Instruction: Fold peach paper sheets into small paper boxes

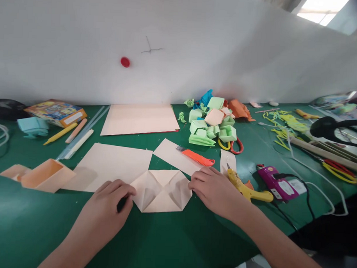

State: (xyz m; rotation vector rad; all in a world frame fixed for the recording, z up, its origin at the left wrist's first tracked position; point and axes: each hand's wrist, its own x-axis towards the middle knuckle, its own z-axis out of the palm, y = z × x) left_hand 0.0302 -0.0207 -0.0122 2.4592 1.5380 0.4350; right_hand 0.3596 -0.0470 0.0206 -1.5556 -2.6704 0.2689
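Observation:
A pale peach sheet of folded paper (164, 192) lies in front of me, its creased flaps meeting near the middle and both ends pointed. My left hand (113, 202) pinches its left tip between thumb and fingers. At the opposite tip, the fingers of my right hand (213, 190) are closed on the paper's edge. Just behind the right hand, an orange utility knife (198, 157) with its blade out rests on a strip of peach paper (169, 151). A flat peach sheet (115, 167) lies behind my left hand, beside a folded peach paper box (46, 176).
A yellow glue gun (248, 187) and a purple device (278, 184) with cables lie right of my right hand. Farther back are a pile of green folded paper pieces (212, 125), scissors (236, 146), a paper stack (139, 120), glue sticks (78, 144) and a colourful box (58, 111).

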